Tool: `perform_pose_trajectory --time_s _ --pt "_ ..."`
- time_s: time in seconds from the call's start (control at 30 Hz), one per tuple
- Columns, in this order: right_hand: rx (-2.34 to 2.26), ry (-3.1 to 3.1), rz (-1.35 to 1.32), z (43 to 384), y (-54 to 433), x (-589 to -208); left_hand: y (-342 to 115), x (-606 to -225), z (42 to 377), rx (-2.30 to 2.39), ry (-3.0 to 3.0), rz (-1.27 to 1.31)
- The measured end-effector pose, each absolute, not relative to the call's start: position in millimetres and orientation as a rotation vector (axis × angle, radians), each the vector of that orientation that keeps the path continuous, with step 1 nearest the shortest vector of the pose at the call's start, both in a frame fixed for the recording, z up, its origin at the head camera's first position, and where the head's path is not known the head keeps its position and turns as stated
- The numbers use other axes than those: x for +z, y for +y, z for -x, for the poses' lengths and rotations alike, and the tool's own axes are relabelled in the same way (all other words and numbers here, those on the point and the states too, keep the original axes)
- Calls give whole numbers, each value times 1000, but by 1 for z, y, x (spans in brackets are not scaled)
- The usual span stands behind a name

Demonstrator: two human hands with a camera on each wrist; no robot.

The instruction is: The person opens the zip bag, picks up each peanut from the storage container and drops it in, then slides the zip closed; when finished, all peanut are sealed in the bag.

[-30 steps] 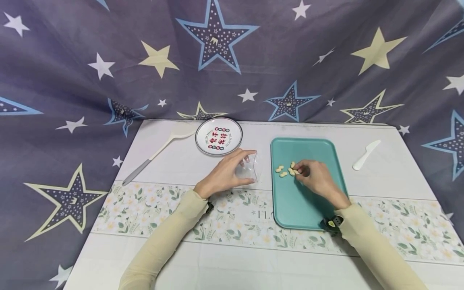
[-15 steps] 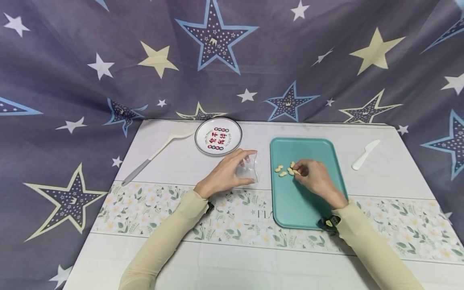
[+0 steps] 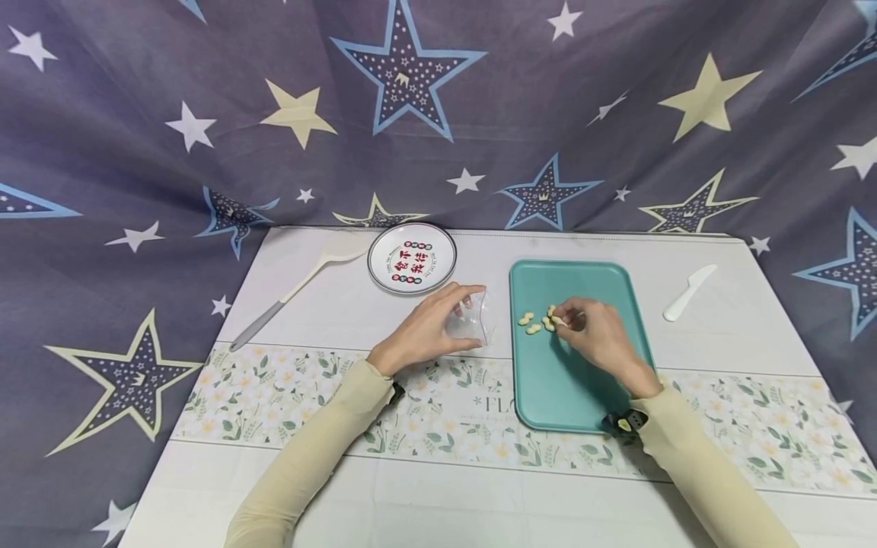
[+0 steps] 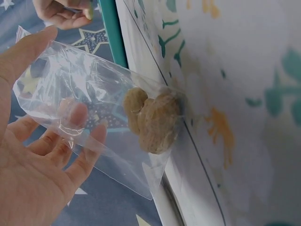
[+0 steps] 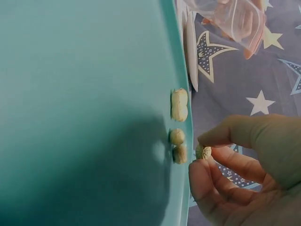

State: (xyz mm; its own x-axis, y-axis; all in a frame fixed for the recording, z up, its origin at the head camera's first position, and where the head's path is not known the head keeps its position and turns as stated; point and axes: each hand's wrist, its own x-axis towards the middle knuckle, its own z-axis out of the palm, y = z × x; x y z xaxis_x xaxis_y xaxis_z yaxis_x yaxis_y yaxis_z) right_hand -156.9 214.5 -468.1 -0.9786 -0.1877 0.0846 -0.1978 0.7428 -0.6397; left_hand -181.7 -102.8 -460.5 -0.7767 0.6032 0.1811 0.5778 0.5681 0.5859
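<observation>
My left hand (image 3: 428, 323) holds a clear plastic zip bag (image 4: 87, 80) by its mouth, thumb and fingers spread at the opening. A few peanuts (image 4: 160, 122) lie in the bag's bottom, which appears to rest on the table. Over the teal tray (image 3: 575, 396), my right hand (image 3: 603, 339) pinches a peanut (image 5: 203, 151) between thumb and fingertips. Several unshelled peanuts lie on the tray's left part, among them one peanut (image 3: 526, 319) nearest the bag and another peanut (image 3: 534, 329) just in front of it. The right hand partly covers the others in the head view.
Behind the left hand is a white plate (image 3: 412, 259) with red lettering. A cream spatula with a grey handle (image 3: 257, 326) lies at the left. A white plastic knife (image 3: 690, 293) lies right of the tray. A starry curtain (image 3: 438, 167) hangs along the table's back edge.
The right hand has shifted very slightly, and the pinched peanut now shows more clearly at its fingertips. The left hand and the bag stay in place.
</observation>
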Motion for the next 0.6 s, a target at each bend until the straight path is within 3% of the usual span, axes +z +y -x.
perform_pose_trajectory --time_s 0.6 --pt "1233 -2759 -429 149 188 -454 -100 -463 181 1008 2746 -1066"
